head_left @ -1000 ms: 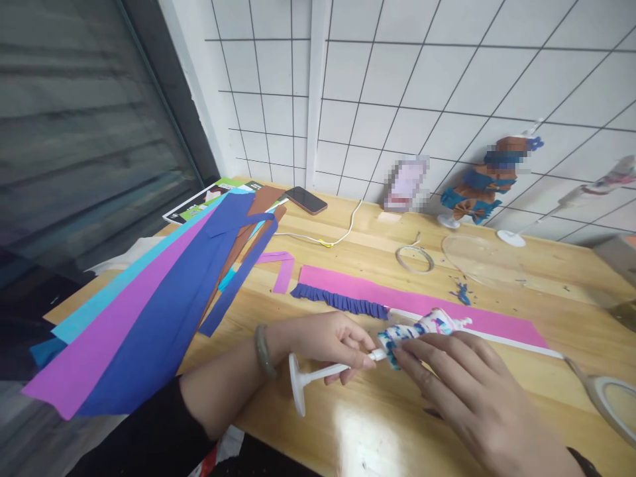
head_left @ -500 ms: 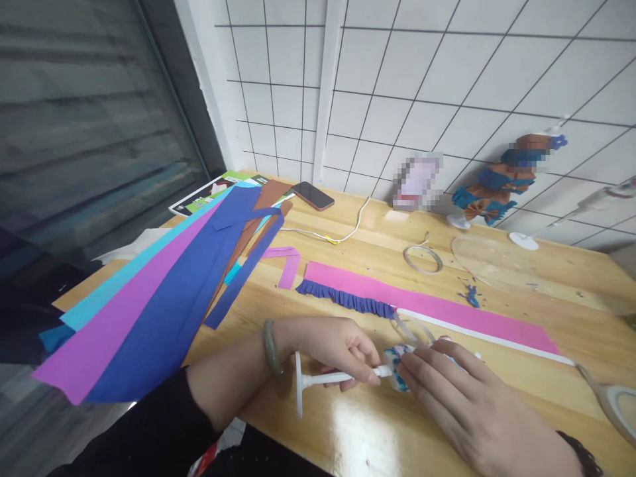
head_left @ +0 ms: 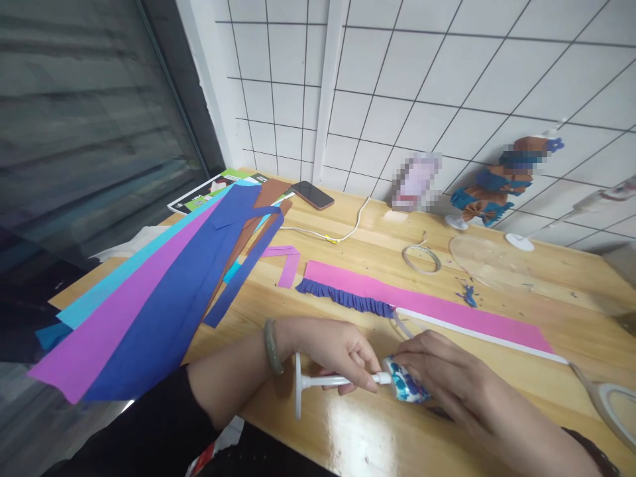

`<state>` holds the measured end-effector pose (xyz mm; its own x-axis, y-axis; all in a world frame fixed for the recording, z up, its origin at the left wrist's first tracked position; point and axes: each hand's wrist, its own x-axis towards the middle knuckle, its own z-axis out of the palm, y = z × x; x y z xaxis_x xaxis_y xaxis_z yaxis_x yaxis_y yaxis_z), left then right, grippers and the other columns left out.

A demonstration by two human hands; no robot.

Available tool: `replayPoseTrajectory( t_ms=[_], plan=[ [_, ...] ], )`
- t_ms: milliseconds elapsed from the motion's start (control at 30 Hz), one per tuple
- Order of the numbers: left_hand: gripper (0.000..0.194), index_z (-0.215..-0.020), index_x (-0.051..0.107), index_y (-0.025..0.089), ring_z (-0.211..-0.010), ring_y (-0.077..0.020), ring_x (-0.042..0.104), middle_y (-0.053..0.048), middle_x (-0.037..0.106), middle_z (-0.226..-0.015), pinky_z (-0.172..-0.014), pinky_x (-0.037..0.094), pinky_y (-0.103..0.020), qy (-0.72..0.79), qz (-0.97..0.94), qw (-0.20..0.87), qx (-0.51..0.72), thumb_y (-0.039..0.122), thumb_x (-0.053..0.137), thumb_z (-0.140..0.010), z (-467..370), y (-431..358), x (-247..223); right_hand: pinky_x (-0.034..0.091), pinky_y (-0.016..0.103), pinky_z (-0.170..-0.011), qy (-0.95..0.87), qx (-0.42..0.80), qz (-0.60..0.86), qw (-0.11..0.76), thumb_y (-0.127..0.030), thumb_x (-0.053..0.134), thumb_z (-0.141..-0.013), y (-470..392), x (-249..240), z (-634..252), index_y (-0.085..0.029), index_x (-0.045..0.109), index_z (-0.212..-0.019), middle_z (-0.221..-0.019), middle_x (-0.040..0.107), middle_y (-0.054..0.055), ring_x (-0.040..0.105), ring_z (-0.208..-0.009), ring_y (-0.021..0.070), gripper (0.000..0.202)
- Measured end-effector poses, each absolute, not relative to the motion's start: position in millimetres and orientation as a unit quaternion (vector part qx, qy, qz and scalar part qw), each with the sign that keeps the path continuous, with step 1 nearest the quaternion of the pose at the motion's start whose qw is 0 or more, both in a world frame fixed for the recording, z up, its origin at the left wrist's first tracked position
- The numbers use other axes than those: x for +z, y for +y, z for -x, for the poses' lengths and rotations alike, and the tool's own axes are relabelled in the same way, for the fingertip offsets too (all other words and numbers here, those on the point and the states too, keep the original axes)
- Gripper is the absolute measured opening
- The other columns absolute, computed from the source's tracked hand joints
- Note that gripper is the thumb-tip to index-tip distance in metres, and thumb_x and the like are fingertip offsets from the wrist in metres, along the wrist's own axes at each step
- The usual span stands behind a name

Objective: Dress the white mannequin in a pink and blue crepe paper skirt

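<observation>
My left hand (head_left: 338,348) is closed around the shaft of a white plastic stand (head_left: 318,381), held on its side with its round base towards my wrist. At the shaft's other end is a small white piece patterned in blue, teal and purple (head_left: 405,383). My right hand (head_left: 457,377) has its fingers wrapped over that piece, hiding its far part. Just beyond the hands lies a pink paper strip (head_left: 427,310) with a gathered purple ruffle (head_left: 342,298) on its near edge. White tape (head_left: 481,338) runs along the rest of that edge.
Long coloured paper sheets (head_left: 163,298) overhang the table's left side. Behind are a phone (head_left: 313,195), a white cable (head_left: 342,235), a tape roll (head_left: 421,259), blue paper scraps (head_left: 467,295) and a decorated figure on a stand (head_left: 491,185). Another tape roll (head_left: 613,404) lies right.
My right hand has turned and lifted slightly, so more of the patterned piece shows; that piece has tilted and rotated. My left hand stays nearly still on the stand.
</observation>
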<state>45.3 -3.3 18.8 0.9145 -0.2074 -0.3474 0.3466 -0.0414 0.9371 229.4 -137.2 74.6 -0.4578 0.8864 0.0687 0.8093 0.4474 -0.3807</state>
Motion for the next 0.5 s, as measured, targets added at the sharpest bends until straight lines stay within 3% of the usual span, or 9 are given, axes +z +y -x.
replayPoseTrajectory(
  t_ms=[67, 167, 367, 500],
  plan=[
    [0.038, -0.092, 0.060, 0.015, -0.039, -0.0052, 0.043, 0.004, 0.054, -0.056, -0.036, 0.034, -0.017, 0.052, -0.687, 0.696, -0.202, 0.050, 0.058, -0.078, -45, -4, 18, 0.050, 0.028, -0.073, -0.846, 0.144, 0.495, 0.137, -0.021, 0.047, -0.090, -138, 74, -230, -0.023, 0.060, -0.108, -0.097, 0.063, 0.007, 0.058, -0.089, 0.0169, 0.023],
    [0.037, -0.092, 0.061, 0.016, -0.040, -0.0056, 0.044, 0.004, 0.055, -0.056, -0.037, 0.033, -0.017, 0.055, -0.681, 0.701, -0.205, 0.049, 0.061, -0.076, -45, -5, 19, 0.048, 0.029, -0.073, -0.841, 0.135, 0.503, 0.149, -0.019, 0.046, -0.090, -143, 68, -228, -0.022, 0.062, -0.100, -0.096, 0.062, 0.007, 0.057, -0.088, 0.0169, 0.019],
    [0.038, -0.092, 0.061, 0.017, -0.038, -0.0052, 0.040, 0.005, 0.054, -0.055, -0.036, 0.032, -0.017, 0.054, -0.694, 0.688, -0.206, 0.048, 0.066, -0.071, -45, -5, 19, 0.045, 0.037, -0.078, -0.842, 0.093, 0.504, 0.169, -0.020, 0.028, -0.096, -149, 57, -220, -0.019, 0.060, -0.098, -0.093, 0.060, 0.008, 0.055, -0.088, 0.0194, 0.032],
    [0.039, -0.099, 0.061, 0.016, -0.040, -0.0058, 0.043, 0.004, 0.054, -0.056, -0.037, 0.033, -0.017, 0.049, -0.698, 0.683, -0.207, 0.046, 0.063, -0.074, -46, -6, 18, 0.048, 0.031, -0.071, -0.804, 0.117, 0.561, 0.159, -0.022, 0.034, -0.094, -146, 52, -216, -0.019, 0.059, -0.088, -0.089, 0.060, 0.008, 0.058, -0.081, 0.0169, 0.026]
  ],
)
